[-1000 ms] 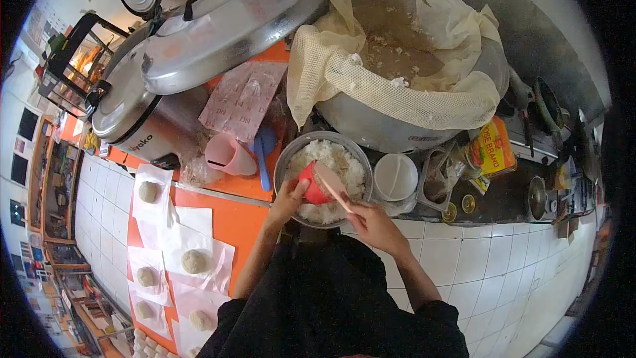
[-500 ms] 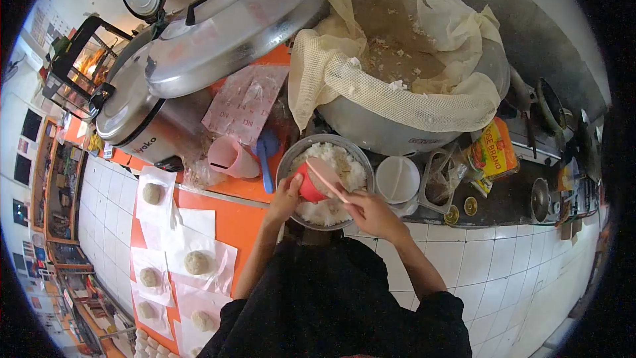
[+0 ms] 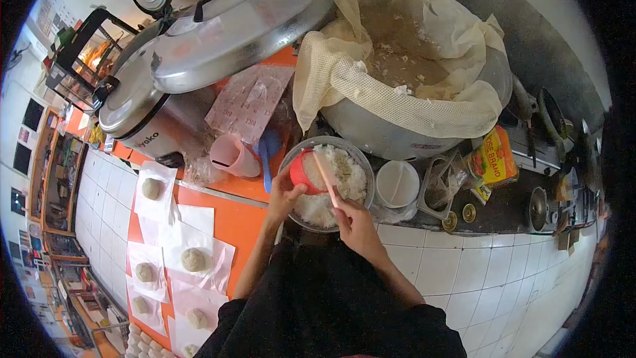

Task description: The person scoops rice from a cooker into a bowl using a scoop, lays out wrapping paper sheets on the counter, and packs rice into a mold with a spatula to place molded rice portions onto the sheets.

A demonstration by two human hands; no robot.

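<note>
Over a metal bowl (image 3: 369, 171) of white rice (image 3: 348, 182), my left hand (image 3: 283, 197) grips a small red cup (image 3: 299, 176) from its left side. The cup is tilted so that I see into it, and it holds rice. My right hand (image 3: 358, 227) is closed around the handle of a pink rice paddle (image 3: 325, 171). The paddle's blade lies against the right side of the cup's mouth. Left of the bowl are a blue scoop (image 3: 266, 152) and a pink plastic jug (image 3: 234, 156).
A large cloth-lined pot (image 3: 397, 129) stands behind the bowl. At back left is a rice cooker (image 3: 149, 136) with a big metal lid (image 3: 245, 33) beside it. Rice mounds (image 3: 194, 260) on paper sheets cover the orange table (image 3: 246, 232). A white round container (image 3: 397, 182) sits right of the bowl.
The paddle has turned more upright, from across the cup to its right side, and my right hand has moved left and slightly down. The cup's mouth shows more openly now.
</note>
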